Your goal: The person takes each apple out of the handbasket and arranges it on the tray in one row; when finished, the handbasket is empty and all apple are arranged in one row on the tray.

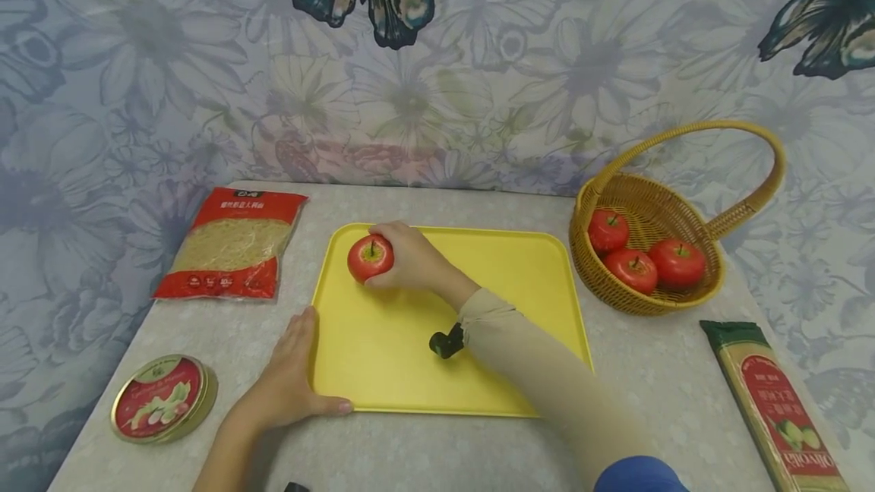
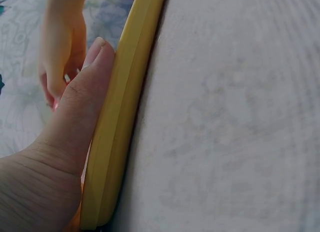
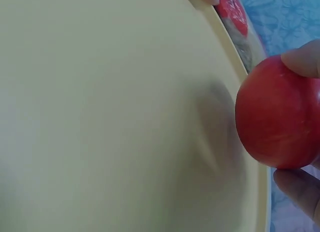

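My right hand [image 1: 412, 257] grips a red apple [image 1: 370, 258] over the far left part of a yellow tray [image 1: 383, 370]. Thumb and fingers lie on opposite sides of the fruit, whose stem points up. In the right wrist view the apple [image 3: 277, 115] appears a little above the tray, with a blurred shadow on the surface. At the tray's near left corner, my left hand [image 1: 290, 378] touches the rim with straight fingers along the left side and the thumb at the front edge. The left wrist view shows that thumb [image 2: 82, 95] against the tray's outer wall [image 2: 120, 112].
A wicker basket [image 1: 649, 187] with several red apples [image 1: 677, 264] stands right of the tray. A pasta bag [image 1: 232, 243] and a round tin [image 1: 162, 398] lie on the left. A long green-and-red packet [image 1: 775, 408] is at the right edge. Patterned cloth hangs behind.
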A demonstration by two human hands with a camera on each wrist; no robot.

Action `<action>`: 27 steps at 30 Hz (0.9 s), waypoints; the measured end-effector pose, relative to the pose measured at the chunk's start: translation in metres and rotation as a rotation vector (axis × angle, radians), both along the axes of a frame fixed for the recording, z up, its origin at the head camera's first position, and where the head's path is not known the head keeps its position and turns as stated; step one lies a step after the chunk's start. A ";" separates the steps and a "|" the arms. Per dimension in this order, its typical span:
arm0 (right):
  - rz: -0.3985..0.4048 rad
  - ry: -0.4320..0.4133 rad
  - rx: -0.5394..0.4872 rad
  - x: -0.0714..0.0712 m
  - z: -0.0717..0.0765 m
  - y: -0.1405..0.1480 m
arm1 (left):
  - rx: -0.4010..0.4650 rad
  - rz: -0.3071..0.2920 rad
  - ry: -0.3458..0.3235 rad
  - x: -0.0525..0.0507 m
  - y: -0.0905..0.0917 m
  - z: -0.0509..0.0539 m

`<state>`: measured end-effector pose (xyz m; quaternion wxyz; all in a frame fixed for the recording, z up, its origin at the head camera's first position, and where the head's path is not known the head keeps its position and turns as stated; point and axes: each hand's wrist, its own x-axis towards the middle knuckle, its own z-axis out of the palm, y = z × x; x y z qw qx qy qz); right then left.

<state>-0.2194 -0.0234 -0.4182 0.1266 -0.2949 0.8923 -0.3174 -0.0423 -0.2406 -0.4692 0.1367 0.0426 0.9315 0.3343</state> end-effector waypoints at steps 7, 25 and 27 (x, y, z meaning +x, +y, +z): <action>-0.033 0.006 0.035 0.005 -0.009 -0.029 | -0.013 0.001 -0.005 -0.001 0.001 0.001; -0.100 -0.067 0.011 0.007 -0.015 -0.039 | -0.023 0.006 0.000 -0.002 0.001 -0.003; -0.100 -0.059 0.009 0.008 -0.014 -0.037 | -0.028 0.008 -0.009 -0.002 0.001 -0.003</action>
